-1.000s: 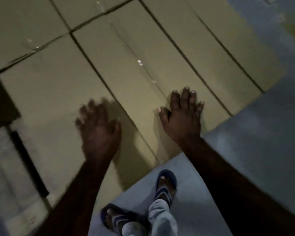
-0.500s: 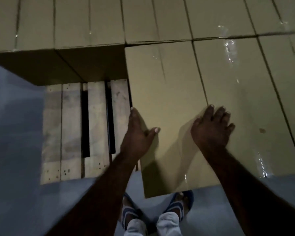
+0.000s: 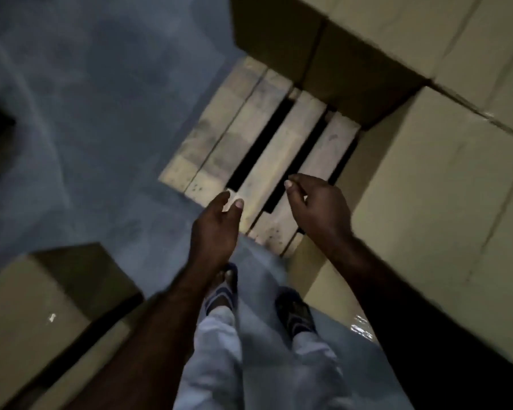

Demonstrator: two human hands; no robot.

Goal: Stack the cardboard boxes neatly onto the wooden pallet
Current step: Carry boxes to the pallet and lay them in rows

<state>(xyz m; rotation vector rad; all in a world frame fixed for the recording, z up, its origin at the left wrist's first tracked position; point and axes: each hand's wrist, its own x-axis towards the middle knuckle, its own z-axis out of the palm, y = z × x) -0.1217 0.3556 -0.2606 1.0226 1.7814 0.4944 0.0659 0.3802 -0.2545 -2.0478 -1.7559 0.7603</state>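
Stacked cardboard boxes (image 3: 427,202) cover most of the wooden pallet (image 3: 279,149), beyond and right of the fingers. One slatted corner beneath the fingertips lies bare, likely the next slot. A loose box (image 3: 21,315) waits well behind the left hand (image 3: 214,229). It and the right hand (image 3: 320,211) hang loosely curled, holding nothing.

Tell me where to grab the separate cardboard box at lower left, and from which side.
Likely by its two opposite side walls, palms flat near the bottom edges, coming from its side nearest the feet. The cardboard box lies flat with a broad closed top and no handles in view, so it needs both hands. The left hand and right hand are empty.
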